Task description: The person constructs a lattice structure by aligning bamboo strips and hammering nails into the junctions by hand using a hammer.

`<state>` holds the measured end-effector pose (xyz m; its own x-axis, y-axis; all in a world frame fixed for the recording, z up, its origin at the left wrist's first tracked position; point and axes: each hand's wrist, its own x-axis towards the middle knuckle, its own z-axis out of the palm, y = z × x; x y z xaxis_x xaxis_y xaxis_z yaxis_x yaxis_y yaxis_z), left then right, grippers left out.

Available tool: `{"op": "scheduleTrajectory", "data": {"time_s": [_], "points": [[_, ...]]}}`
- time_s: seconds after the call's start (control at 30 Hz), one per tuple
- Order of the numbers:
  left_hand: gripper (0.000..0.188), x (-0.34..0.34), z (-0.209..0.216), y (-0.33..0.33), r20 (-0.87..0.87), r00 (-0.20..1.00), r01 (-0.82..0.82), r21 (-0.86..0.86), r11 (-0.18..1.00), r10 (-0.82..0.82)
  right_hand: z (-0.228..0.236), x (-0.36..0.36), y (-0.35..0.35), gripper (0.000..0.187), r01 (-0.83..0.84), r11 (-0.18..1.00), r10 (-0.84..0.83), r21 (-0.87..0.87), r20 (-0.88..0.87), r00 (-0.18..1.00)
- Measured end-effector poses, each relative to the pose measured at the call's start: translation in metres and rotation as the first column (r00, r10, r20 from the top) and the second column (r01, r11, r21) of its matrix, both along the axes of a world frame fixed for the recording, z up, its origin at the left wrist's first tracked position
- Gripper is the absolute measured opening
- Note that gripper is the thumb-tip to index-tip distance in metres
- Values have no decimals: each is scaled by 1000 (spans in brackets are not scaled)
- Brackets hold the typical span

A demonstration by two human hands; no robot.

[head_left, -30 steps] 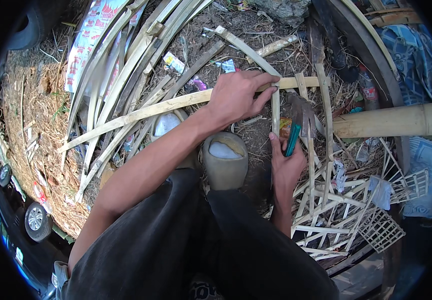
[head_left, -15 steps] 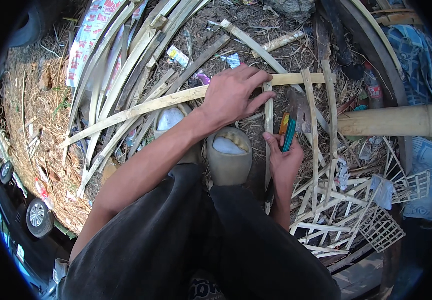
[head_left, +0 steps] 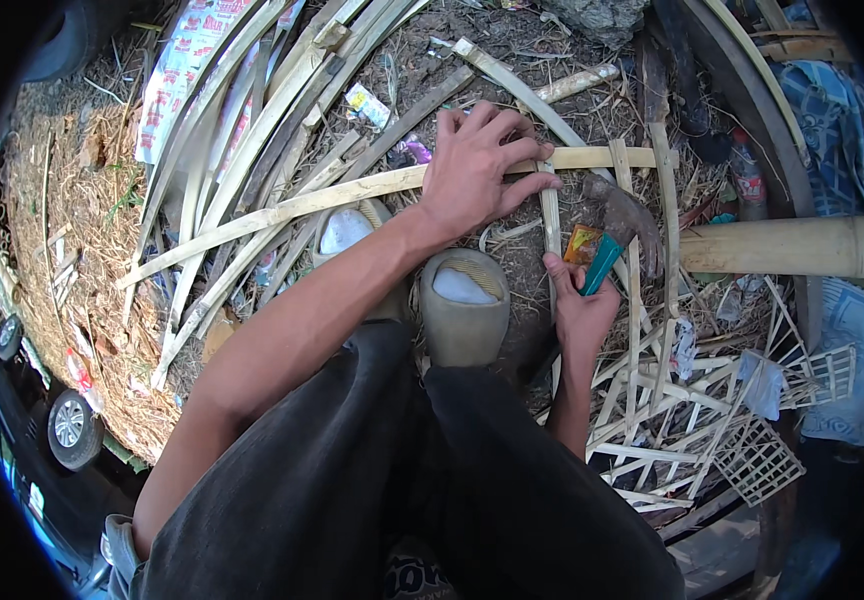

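Note:
A long, pale bamboo strip (head_left: 297,208) runs across from the left to the right, over several loose slats. My left hand (head_left: 477,175) presses on it and pinches where a narrow upright bamboo strip (head_left: 551,215) meets it; thumb and forefinger are at this crossing. Below, my right hand (head_left: 584,308) is closed round a hammer (head_left: 602,265) with a teal and black handle and a dark, rusty head. The hammer head lies right of the crossing, apart from it. An orange-yellow piece (head_left: 583,243) shows beside the handle; whether I hold it is unclear.
Two more upright strips (head_left: 668,225) cross the long strip's right end. A thick bamboo pole (head_left: 782,247) lies at right, above a heap of woven lattice pieces (head_left: 760,460). My shoes (head_left: 467,305) stand just below the strip. A plastic bottle (head_left: 748,178) lies at the upper right.
The hammer head has swung to the right and turned, now showing more of its side. My left hand's fingers are more arched, still at the crossing. The view has shifted slightly.

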<state>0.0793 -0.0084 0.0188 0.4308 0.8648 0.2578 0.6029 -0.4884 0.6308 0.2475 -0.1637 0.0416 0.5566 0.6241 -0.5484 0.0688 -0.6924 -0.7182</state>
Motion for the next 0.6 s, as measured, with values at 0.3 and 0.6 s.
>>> {"op": "scheduleTrajectory", "data": {"time_s": [0.3,0.6], "points": [[35,8,3,-3,106,993,-18,-328,944,56,6,-1,5,45,37,999,-38,21,11,999],[32,0,3,2,61,994,107,-234,966,-95,64,13,6,35,-90,996,83,0,375,923]]}}
